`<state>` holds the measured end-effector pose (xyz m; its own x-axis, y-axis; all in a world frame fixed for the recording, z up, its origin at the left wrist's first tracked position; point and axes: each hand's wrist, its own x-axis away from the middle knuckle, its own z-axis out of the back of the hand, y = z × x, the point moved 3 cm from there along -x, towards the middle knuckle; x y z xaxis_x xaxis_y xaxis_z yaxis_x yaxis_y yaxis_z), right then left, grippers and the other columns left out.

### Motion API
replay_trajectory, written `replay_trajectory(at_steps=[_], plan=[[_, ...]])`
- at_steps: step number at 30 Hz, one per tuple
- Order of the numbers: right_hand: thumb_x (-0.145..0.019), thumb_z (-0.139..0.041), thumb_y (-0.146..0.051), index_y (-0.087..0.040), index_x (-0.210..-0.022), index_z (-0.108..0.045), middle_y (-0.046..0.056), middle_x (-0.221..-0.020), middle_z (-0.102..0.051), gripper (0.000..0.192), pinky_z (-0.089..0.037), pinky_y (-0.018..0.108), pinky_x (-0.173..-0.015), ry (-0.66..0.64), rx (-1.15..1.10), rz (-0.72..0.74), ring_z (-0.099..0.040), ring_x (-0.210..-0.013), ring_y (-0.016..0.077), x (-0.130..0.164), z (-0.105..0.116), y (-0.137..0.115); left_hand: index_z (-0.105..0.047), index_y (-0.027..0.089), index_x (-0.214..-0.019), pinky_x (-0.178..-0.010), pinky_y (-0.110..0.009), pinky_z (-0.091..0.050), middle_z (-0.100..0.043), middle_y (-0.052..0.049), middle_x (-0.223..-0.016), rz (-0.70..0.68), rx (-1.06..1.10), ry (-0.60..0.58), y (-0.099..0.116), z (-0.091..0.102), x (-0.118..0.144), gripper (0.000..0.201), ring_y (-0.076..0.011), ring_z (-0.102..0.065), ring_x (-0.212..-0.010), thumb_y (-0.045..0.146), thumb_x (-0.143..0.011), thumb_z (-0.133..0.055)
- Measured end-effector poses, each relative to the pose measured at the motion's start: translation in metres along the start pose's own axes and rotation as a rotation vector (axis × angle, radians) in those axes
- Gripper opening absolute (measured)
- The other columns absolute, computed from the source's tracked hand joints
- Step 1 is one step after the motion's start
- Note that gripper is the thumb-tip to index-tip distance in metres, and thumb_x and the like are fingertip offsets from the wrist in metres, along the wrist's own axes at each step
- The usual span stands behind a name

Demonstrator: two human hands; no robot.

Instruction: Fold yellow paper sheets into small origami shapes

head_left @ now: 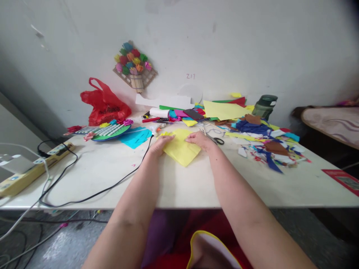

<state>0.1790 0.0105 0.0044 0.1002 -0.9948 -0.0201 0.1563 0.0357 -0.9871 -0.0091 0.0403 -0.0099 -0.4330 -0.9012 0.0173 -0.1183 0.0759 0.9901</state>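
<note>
A yellow paper sheet (181, 149) lies on the white table (179, 186), turned like a diamond. My left hand (160, 145) presses flat on its left corner, fingers pointing right. My right hand (199, 139) rests on its upper right edge, fingers curled over the paper. Both hands touch the sheet; whether either pinches a fold I cannot tell. A pair of scissors (215, 139) lies just right of my right hand.
Coloured paper sheets (224, 109) and scraps (266, 145) crowd the back and right. A red plastic bag (104, 104), a green bottle (264, 106), a power strip (30, 168) with a black cable (117, 183), and a paper-flower craft (135, 67) on the wall.
</note>
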Motion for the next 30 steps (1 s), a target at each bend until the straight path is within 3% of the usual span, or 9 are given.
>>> replay_trajectory(at_steps=[5, 16, 24, 30], plan=[[-0.055, -0.072, -0.026, -0.015, -0.062, -0.06, -0.003, -0.056, -0.06, 0.018, -0.043, 0.024, -0.057, -0.002, 0.028, -0.025, -0.054, -0.056, 0.0112, -0.0011, -0.0007, 0.0035, -0.063, 0.012, -0.07, -0.06, -0.028, -0.051, -0.067, -0.007, -0.07, 0.057, -0.094, -0.02, -0.0036, -0.0009, 0.0008, 0.032, -0.0158, -0.062, -0.058, 0.035, -0.055, -0.077], [-0.053, -0.074, -0.023, -0.014, -0.067, -0.063, 0.0, -0.062, -0.064, 0.019, -0.046, 0.026, -0.062, 0.052, -0.003, -0.058, -0.058, -0.061, 0.0139, -0.0036, -0.0006, 0.0091, -0.063, 0.011, -0.07, -0.059, -0.025, -0.049, -0.067, -0.006, -0.066, 0.051, -0.094, -0.065, -0.0012, -0.0036, 0.0016, 0.031, -0.014, -0.061, -0.057, 0.033, -0.055, -0.079], [-0.055, -0.072, -0.014, -0.014, -0.074, -0.068, 0.001, -0.066, -0.068, 0.02, -0.049, 0.028, -0.066, 0.07, -0.189, -0.061, -0.06, -0.06, 0.0128, -0.0059, -0.0006, 0.0078, -0.067, 0.01, -0.082, -0.066, -0.027, -0.051, -0.07, -0.008, -0.075, 0.011, -0.013, -0.112, -0.003, -0.0033, -0.0008, 0.034, -0.0159, -0.064, -0.065, 0.029, -0.056, -0.078], [-0.058, -0.068, -0.01, -0.015, -0.079, -0.07, 0.002, -0.067, -0.069, 0.022, -0.051, 0.029, -0.066, 0.033, -0.293, -0.058, -0.062, -0.061, 0.0134, -0.0069, 0.0001, 0.0067, -0.068, 0.012, -0.089, -0.068, -0.027, -0.051, -0.071, -0.008, -0.079, 0.013, 0.076, -0.082, -0.0015, -0.0028, -0.0004, 0.037, -0.0162, -0.066, -0.066, 0.023, -0.054, -0.078]])
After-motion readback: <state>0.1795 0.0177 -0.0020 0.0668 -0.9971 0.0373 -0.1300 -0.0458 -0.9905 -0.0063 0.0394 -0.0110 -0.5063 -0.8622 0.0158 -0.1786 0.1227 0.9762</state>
